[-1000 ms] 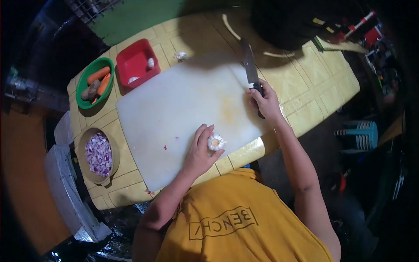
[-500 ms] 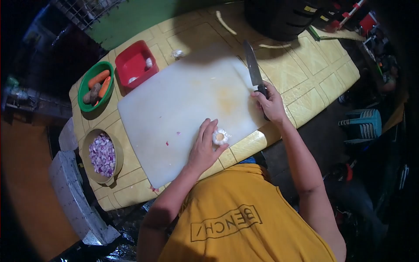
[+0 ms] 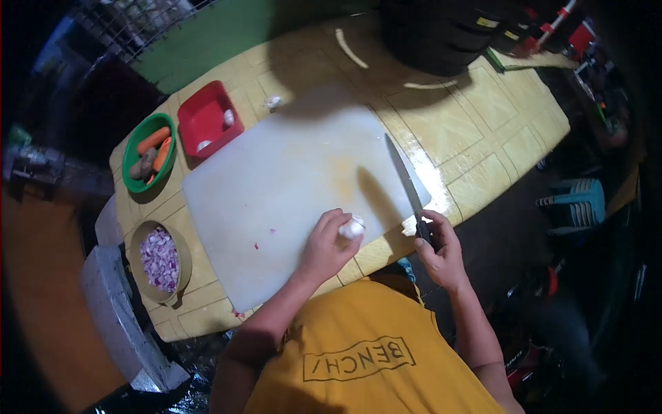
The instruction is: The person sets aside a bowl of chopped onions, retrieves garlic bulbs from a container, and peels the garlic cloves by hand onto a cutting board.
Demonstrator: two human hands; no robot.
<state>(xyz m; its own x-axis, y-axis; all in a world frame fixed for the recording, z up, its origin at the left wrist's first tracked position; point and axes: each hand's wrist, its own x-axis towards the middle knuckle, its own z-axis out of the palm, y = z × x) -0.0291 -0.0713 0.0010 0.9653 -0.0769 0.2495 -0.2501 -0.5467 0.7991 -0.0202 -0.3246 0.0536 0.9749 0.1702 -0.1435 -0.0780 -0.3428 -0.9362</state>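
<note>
A white garlic bulb [image 3: 353, 228] is between the thumb and fingers of my left hand [image 3: 327, 247], over the near edge of the white cutting board [image 3: 276, 172]. My right hand [image 3: 443, 252] is closed around the black handle of a kitchen knife [image 3: 405, 175]. Its blade points away from me, over the board's right side, apart from the garlic. A few small purple scraps lie on the board near my left hand.
Left of the board stand a bowl of chopped red onion [image 3: 183, 265], a green basket [image 3: 127, 160] of carrots and brown root vegetables, and a red tray [image 3: 200, 117] with garlic pieces. Another garlic piece [image 3: 273, 102] lies behind the board. A black container [image 3: 434, 38] stands at the back.
My right hand and the knife have come down toward me, near the table's front edge. My left hand has taken hold of the garlic bulb and tilted it.
</note>
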